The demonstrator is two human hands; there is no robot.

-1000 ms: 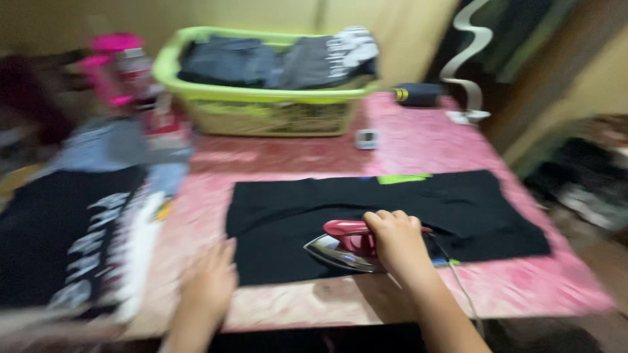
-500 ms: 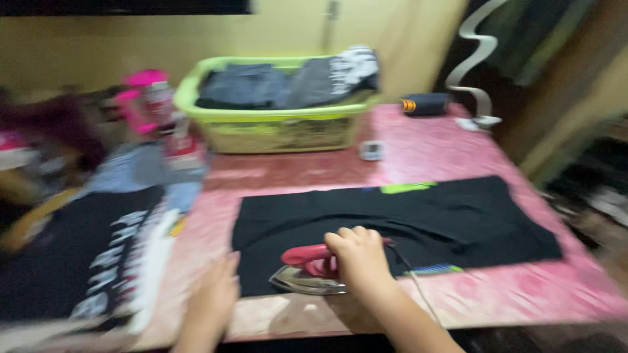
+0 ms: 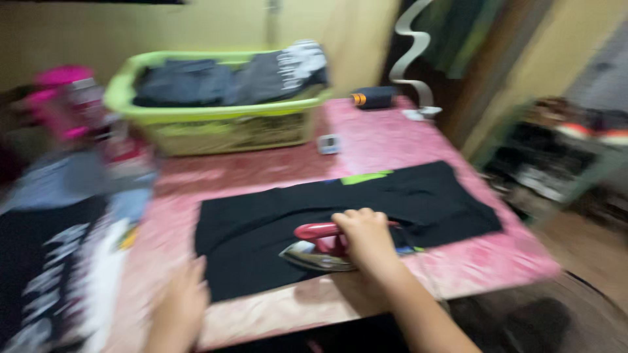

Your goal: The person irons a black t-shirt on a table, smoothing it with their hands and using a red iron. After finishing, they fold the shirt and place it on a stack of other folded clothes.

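From the head camera, looking down, the right hand (image 3: 366,236) is closed around the red handle of a clothes iron (image 3: 320,248), fingers curled over the top of the grip. The iron's shiny soleplate rests flat on a black garment (image 3: 261,229), with its pointed nose aimed to the left. It sits near the garment's near edge, roughly at the middle of its width.

The garment lies spread out on a table covered with a pink patterned cloth (image 3: 392,140). A small bright green tag (image 3: 365,177) shows at the garment's far edge. The left hand (image 3: 180,307) lies open and flat at the garment's near left corner, fingers pointing away from the person; the picture is blurred there, so I cannot tell whether it presses on the fabric or only on the cloth beside it. The two hands are well apart.

At the far side of the table stands a lime green laundry basket (image 3: 216,127) filled with dark folded clothes (image 3: 229,82). Just right of the basket lies a small white object (image 3: 328,144), too blurred to make out, and farther back a dark cylinder with an orange end (image 3: 373,98). On the left, another black garment with white print (image 3: 46,287) lies flat, and a pink-capped bottle (image 3: 62,101) stands beyond it, heavily blurred.
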